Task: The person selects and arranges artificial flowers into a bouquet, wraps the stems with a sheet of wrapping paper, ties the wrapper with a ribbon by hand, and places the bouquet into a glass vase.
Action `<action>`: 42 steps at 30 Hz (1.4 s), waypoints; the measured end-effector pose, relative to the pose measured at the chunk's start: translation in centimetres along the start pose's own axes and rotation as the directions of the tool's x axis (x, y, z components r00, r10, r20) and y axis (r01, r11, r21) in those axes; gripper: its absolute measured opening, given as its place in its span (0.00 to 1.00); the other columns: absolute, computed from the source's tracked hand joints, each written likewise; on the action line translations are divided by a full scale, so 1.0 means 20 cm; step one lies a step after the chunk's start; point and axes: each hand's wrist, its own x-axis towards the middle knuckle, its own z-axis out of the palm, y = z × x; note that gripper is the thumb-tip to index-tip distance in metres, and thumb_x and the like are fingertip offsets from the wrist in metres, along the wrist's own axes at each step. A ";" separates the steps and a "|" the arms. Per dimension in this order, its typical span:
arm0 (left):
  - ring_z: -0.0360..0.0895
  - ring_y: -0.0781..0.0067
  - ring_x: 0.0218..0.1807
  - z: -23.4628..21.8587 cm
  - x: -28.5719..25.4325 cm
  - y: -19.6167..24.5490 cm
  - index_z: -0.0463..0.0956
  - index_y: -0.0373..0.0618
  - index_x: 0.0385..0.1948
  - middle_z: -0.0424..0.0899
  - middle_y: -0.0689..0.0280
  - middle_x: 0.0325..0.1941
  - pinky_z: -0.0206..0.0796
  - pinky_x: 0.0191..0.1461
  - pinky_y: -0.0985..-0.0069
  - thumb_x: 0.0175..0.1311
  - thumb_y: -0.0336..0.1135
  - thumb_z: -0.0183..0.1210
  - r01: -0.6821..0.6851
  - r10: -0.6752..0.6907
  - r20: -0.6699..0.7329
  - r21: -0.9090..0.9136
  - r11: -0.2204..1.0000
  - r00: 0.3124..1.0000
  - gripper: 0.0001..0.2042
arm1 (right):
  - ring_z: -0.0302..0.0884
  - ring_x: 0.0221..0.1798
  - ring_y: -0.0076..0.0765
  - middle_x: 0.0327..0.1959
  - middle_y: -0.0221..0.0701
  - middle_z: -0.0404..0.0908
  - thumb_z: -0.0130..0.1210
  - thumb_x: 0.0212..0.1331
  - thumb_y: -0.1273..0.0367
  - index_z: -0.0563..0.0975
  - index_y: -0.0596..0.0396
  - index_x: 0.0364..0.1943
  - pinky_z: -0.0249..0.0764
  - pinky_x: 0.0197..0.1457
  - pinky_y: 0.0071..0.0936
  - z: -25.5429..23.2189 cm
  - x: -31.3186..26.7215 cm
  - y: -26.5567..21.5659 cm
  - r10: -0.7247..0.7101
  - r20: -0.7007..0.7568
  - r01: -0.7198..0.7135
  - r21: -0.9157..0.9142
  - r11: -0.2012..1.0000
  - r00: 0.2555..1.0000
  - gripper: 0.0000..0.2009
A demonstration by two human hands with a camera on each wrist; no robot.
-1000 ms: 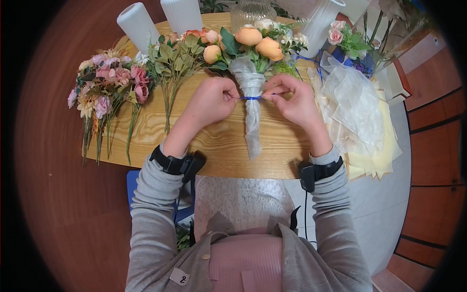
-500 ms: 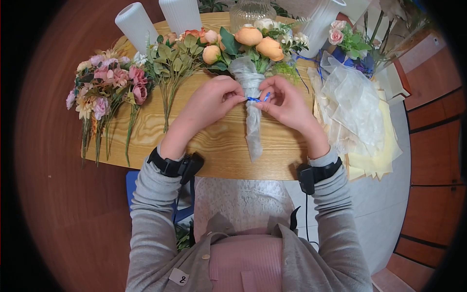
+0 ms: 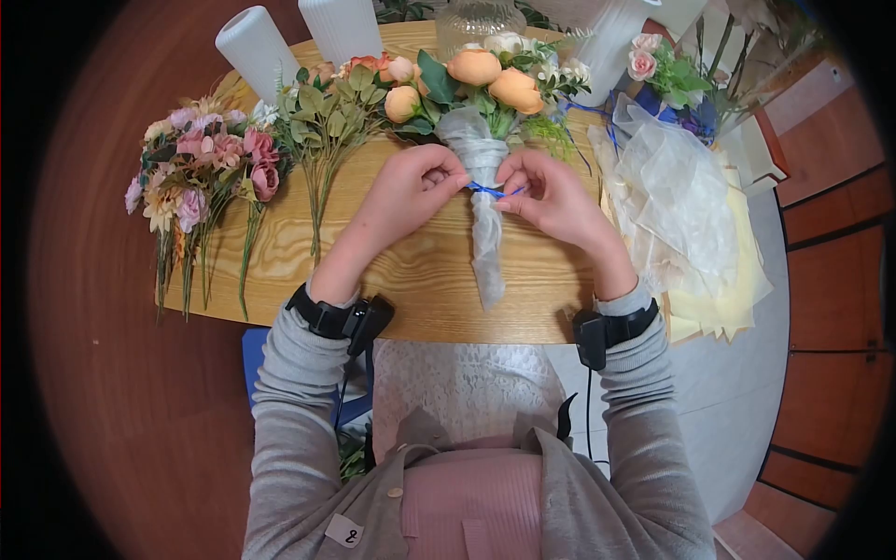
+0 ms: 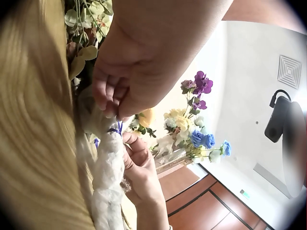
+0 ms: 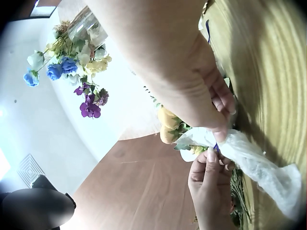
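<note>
A bouquet of orange flowers (image 3: 476, 67) lies on the table, its stems bound in a white sheer wrap (image 3: 486, 245). Around the wrap's middle runs a thin blue ribbon (image 3: 483, 189), which also shows in the left wrist view at a knot. My left hand (image 3: 413, 191) pinches one side of the ribbon between thumb and forefinger, close to the wrap. On the other side my right hand (image 3: 558, 201) pinches the ribbon, fingers curled and thumb beside the wrap. In the right wrist view both thumbs (image 5: 211, 155) meet close at the blue ribbon.
Pink and purple flowers (image 3: 201, 154) and a leafy green branch (image 3: 327, 131) lie at left. White vases (image 3: 257, 51) and a glass vase (image 3: 481, 23) stand behind. Sheer white wrapping (image 3: 677, 201) over cream sheets (image 3: 733, 285) covers the right end, near small pink roses (image 3: 644, 61).
Both hands have come closer together at the wrap, and the ribbon between them is shorter than a second ago. A blue end that stuck up by the right fingers now lies lower.
</note>
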 end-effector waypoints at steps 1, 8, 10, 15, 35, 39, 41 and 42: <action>0.70 0.84 0.25 0.01 0.00 -0.01 0.75 0.37 0.28 0.74 0.70 0.23 0.63 0.28 0.82 0.59 0.30 0.60 0.000 0.000 0.001 0.001 1.000 1.000 0.06 | 0.71 0.29 0.17 0.25 0.26 0.76 0.62 0.50 0.78 0.72 0.60 0.37 0.69 0.33 0.17 0.00 0.00 0.00 0.000 -0.001 0.000 0.001 1.000 1.000 0.11; 0.72 0.82 0.25 0.05 -0.01 -0.07 0.69 0.39 0.29 0.72 0.69 0.23 0.65 0.30 0.83 0.65 0.27 0.51 0.045 -0.037 0.049 -0.173 0.984 0.998 0.04 | 0.72 0.32 0.15 0.27 0.25 0.78 0.61 0.52 0.79 0.77 0.61 0.33 0.69 0.36 0.15 -0.01 0.00 -0.01 0.069 0.014 -0.069 -0.019 0.997 0.997 0.06; 0.71 0.83 0.27 0.05 -0.01 -0.07 0.69 0.40 0.31 0.71 0.71 0.24 0.65 0.31 0.85 0.66 0.26 0.49 0.049 -0.039 0.062 -0.167 0.985 0.997 0.03 | 0.71 0.32 0.15 0.26 0.24 0.77 0.61 0.52 0.79 0.76 0.61 0.33 0.68 0.35 0.15 -0.01 0.00 -0.01 0.085 0.017 -0.084 -0.023 0.996 0.996 0.06; 0.72 0.79 0.22 0.05 0.00 -0.07 0.69 0.39 0.27 0.72 0.67 0.20 0.65 0.27 0.80 0.65 0.28 0.52 0.019 -0.017 0.033 -0.065 0.998 0.999 0.06 | 0.68 0.25 0.16 0.20 0.25 0.74 0.61 0.50 0.79 0.74 0.61 0.28 0.67 0.30 0.18 0.00 0.01 0.00 0.019 -0.055 -0.024 -0.096 0.995 0.998 0.06; 0.79 0.72 0.37 0.24 -0.20 -0.01 0.56 0.38 0.52 0.75 0.61 0.36 0.72 0.40 0.74 0.60 0.29 0.58 0.238 -0.169 0.226 -0.328 0.914 0.959 0.23 | 0.77 0.35 0.20 0.34 0.28 0.81 0.63 0.54 0.69 0.76 0.59 0.41 0.72 0.40 0.19 0.14 0.05 -0.05 0.231 0.066 -0.231 0.526 0.819 0.971 0.13; 0.80 0.71 0.34 0.21 -0.29 0.08 0.59 0.39 0.50 0.79 0.61 0.31 0.71 0.36 0.73 0.62 0.29 0.55 0.219 -0.159 0.191 -0.355 0.909 0.969 0.17 | 0.77 0.33 0.20 0.35 0.29 0.80 0.64 0.52 0.68 0.74 0.63 0.45 0.74 0.36 0.20 0.10 0.03 -0.17 0.361 0.055 -0.362 0.265 0.894 0.931 0.18; 0.81 0.70 0.34 0.18 -0.32 0.11 0.59 0.39 0.50 0.79 0.61 0.31 0.71 0.36 0.74 0.63 0.28 0.53 0.193 -0.150 0.178 -0.257 0.947 0.973 0.16 | 0.77 0.33 0.21 0.35 0.29 0.79 0.64 0.51 0.68 0.72 0.64 0.46 0.75 0.34 0.20 0.16 0.00 -0.29 0.210 -0.072 -0.177 0.320 0.931 0.975 0.20; 0.81 0.70 0.35 0.17 -0.33 0.12 0.60 0.39 0.49 0.80 0.61 0.31 0.71 0.37 0.74 0.64 0.28 0.52 0.169 -0.142 0.166 -0.157 0.973 0.976 0.15 | 0.77 0.32 0.21 0.35 0.29 0.79 0.64 0.51 0.69 0.71 0.66 0.48 0.75 0.33 0.21 0.18 0.00 -0.34 0.061 -0.203 0.014 0.350 0.937 0.977 0.22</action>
